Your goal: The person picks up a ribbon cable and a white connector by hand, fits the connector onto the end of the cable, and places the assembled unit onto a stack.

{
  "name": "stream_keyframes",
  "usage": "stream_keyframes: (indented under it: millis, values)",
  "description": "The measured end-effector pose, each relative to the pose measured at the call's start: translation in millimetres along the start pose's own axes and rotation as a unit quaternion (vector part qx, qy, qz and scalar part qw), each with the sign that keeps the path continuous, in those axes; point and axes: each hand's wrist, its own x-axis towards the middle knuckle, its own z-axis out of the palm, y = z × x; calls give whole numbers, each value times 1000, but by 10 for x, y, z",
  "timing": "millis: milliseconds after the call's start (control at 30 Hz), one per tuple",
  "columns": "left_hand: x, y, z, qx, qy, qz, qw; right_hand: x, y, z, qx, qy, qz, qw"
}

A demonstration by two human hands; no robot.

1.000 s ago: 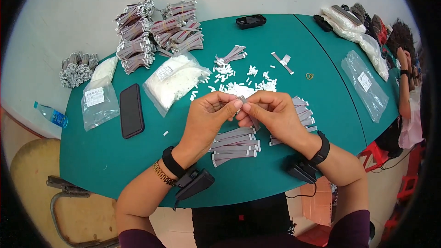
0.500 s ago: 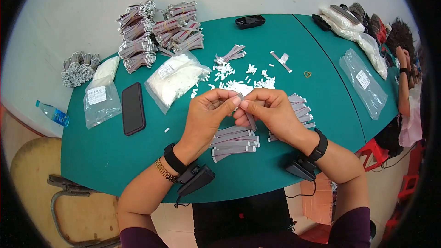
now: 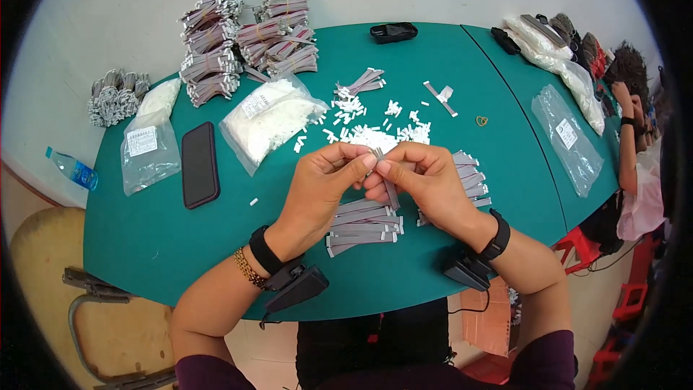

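Note:
Both hands meet over the middle of the green table. A short grey ribbon cable slants down between them, and its upper end is pinched at the fingertips. My left hand is closed, thumb and forefinger on that end. My right hand is closed on the same cable, its thumb touching beside the left one. Any connector at the pinched end is too small to make out. Just beyond the fingers lies a heap of small white connectors. Below the hands are stacked ribbon cables with white ends, with another stack by my right wrist.
A bag of white connectors, a phone and another plastic bag lie at the left. Bundled cables are piled behind them. A clear bag lies at the right, near another person's arm. A bottle stands far left.
The whole view has shifted slightly, so table items appear a little further left. Both hands keep their pinch on the ribbon cable with almost no change.

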Motion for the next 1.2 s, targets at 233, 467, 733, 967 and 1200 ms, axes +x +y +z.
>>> stream_keyframes:
  millis: [233,467,733,967,1200]
  values:
    - [-17,-8,22,1,9,15,1000,2,9,17,9,7,-4,1000]
    - [-15,-6,13,10,2,8,1000,-4,9,18,4,3,0,1000]
    - [-17,44,31,66,-3,64,996,-5,11,-1,2,-12,8,1000]
    - [-25,87,33,77,-1,44,996,-14,-29,0,-13,-38,30,999]
    - [-31,90,61,89,-6,62,994,-22,-40,1,-27,-36,12,999]
